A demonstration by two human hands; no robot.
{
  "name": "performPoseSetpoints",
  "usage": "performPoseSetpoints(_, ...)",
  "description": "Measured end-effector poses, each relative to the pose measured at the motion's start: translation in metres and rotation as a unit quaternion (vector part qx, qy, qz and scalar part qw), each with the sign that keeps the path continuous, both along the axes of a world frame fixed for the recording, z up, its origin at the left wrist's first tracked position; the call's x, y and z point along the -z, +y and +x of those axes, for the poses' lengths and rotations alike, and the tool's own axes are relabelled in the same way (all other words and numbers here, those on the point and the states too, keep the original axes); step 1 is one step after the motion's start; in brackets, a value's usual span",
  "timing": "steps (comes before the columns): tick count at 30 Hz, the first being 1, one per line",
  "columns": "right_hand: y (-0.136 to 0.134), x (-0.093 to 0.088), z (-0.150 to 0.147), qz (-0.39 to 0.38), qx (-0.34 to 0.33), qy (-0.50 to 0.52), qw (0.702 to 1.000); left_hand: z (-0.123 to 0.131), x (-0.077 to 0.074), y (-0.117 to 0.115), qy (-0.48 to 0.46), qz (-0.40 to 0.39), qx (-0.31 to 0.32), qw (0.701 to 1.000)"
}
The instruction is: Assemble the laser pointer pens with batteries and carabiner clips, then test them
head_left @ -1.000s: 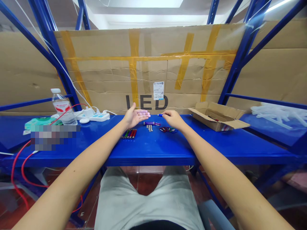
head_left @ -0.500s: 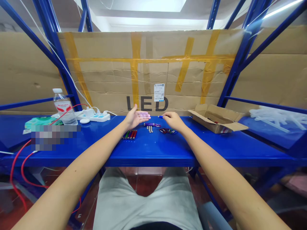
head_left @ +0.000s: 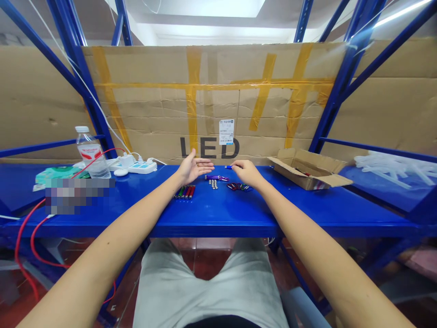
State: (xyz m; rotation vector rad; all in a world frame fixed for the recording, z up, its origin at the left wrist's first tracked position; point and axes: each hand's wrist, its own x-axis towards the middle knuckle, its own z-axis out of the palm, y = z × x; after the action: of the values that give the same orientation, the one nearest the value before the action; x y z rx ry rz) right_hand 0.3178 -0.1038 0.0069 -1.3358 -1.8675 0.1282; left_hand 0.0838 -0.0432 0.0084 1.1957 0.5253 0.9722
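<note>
My left hand [head_left: 193, 167] is raised palm-up over the blue shelf [head_left: 218, 212], fingers stretched out and empty. My right hand [head_left: 246, 171] pinches a small blue cylinder [head_left: 228, 167] at its fingertips, pointing it toward the left palm. Between the hands lies a purple mini flashlight [head_left: 215, 178] with a cluster of small silver button cells [head_left: 213, 183] in front of it. A row of several coloured tubes [head_left: 185, 192] lies below my left hand. Coloured clips [head_left: 239, 186] lie under my right wrist.
An open cardboard box [head_left: 309, 166] sits at the right, clear plastic pieces [head_left: 392, 165] beyond it. At the left stand a water bottle [head_left: 89, 152], a white power strip [head_left: 136, 165], a red cable [head_left: 30, 237] and a green packet [head_left: 58, 173]. A taped cardboard wall [head_left: 211, 100] closes the back.
The purple light that lay on my left fingers half a second ago is gone. Both hands have held their places; the view rose slightly a second ago.
</note>
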Motion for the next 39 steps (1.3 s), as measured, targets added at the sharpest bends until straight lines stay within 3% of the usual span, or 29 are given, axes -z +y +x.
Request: performPoseSetpoints(39,-0.0008,-0.0006,0.0013,0.046,-0.007,0.015,0.999,-0.0011,0.0004,0.0033,0.018,0.004,0.012,1.0)
